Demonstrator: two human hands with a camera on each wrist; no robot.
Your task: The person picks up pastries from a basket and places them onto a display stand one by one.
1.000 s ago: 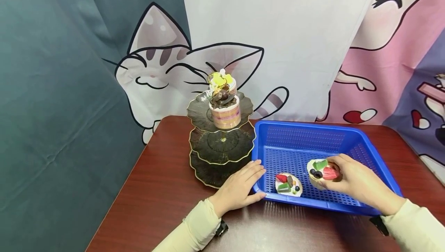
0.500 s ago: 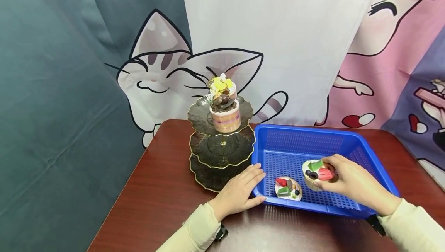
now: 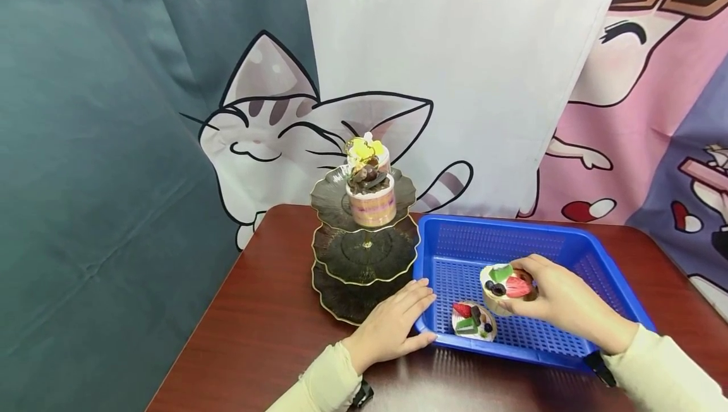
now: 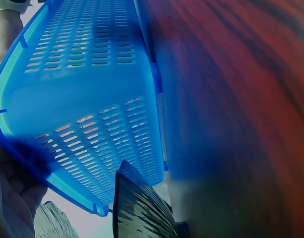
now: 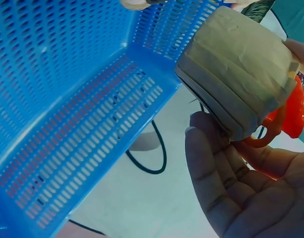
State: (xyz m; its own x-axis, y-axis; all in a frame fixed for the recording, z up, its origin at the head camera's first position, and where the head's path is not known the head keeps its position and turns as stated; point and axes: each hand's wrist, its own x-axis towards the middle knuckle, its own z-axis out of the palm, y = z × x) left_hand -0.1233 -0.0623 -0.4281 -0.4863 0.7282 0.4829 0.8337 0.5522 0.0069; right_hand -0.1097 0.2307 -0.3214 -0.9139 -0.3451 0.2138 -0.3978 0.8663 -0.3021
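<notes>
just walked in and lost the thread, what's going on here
A person's right hand grips a round cream-and-fruit tart over a rectangular blue plastic basket on a red-brown table. A second tart, also topped with fruit, lies in the basket. The left hand rests at the basket's near left corner. Beside the basket, a dark, gold-edged three-tier stand carries two decorated dessert cups on top.

"What's moved?"
"My right hand (image 3: 560, 298), gripping the fruit tart (image 3: 499, 290), has drifted left across the lower right of the frame, closer to the other tart (image 3: 472, 323)."
"And otherwise?"
"My view tipped upward, so the blue basket (image 3: 512, 223) and tiered stand (image 3: 395, 251) sit lower."
</notes>
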